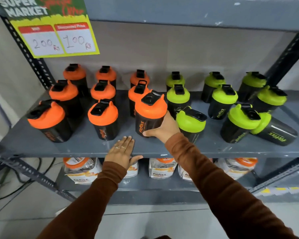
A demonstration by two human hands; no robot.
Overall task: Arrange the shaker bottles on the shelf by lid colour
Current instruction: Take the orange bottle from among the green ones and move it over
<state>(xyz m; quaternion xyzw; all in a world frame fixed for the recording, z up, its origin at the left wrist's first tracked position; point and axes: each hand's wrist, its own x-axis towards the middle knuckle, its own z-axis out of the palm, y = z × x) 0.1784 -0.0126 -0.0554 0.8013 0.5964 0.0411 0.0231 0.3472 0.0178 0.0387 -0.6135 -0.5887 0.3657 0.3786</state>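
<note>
- My right hand (pixel 162 130) has its grip clamped round an orange-lidded bottle (pixel 149 114) at the centre of the frame, on the grey shelf (pixel 93 149)
- My left hand (pixel 122 152) lies flat and open on the shelf's front edge, holding nothing
- Orange lids fill the left of the frame, green lids the right; one green-lidded bottle (pixel 274 131) lies on its side at far right
- Risk, as I judge it: my wrist touches the nearest green bottle (pixel 191 121), so a careless sweep could topple it
</note>
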